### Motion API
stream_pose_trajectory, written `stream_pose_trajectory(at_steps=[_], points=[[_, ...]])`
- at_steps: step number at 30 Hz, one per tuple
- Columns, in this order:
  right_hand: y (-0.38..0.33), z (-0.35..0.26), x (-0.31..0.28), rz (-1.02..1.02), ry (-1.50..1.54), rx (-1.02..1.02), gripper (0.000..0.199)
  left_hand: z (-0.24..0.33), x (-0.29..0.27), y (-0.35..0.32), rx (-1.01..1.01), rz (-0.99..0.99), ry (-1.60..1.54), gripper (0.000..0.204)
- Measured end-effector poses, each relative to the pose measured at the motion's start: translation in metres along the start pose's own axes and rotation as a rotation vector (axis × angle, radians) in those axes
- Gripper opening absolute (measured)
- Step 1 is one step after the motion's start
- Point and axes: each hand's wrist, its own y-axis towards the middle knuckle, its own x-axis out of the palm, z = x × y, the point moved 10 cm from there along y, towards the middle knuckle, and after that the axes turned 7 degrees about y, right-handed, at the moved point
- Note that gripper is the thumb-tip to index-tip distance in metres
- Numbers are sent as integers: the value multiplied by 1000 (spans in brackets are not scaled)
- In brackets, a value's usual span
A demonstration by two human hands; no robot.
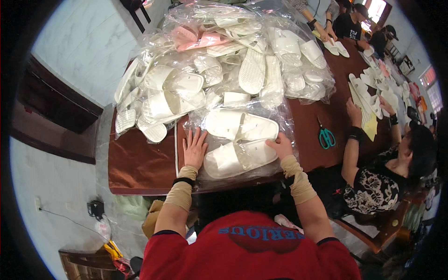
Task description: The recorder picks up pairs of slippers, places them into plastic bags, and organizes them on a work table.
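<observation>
A pair of white slippers (224,161) lies side by side on a clear plastic bag (261,176) at the table's near edge. Whether the slippers are inside the bag or on top of it, I cannot tell. My left hand (194,150) rests flat with fingers spread on the plastic, just left of the slippers. At their right end, my right hand (281,145) is closed with thumb and fingers on the heel of the nearer slipper. Beige sleeves and dark bands cover both wrists.
A large heap of bagged slippers (252,70), mostly white with a pink pair (198,39), covers the far side of the brown-covered table (312,121). Teal-handled scissors (326,136) lie to the right. A co-worker (373,182) handles slippers at right; others work farther back.
</observation>
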Motion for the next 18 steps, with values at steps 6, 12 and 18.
stream_pose_trajectory(at_steps=[6, 12, 18], points=[[-32, -46, -148, 242, -120, -211, 29, 2, 4, -3, -38, 23, 30, 48], [-106, -150, -243, 490, 295, -430, 22, -3, -2, -6, -46, 47, 133, 47], [-116, -174, -199, 543, 427, -339, 27, 3, 0, -8, -37, 37, 136, 49]])
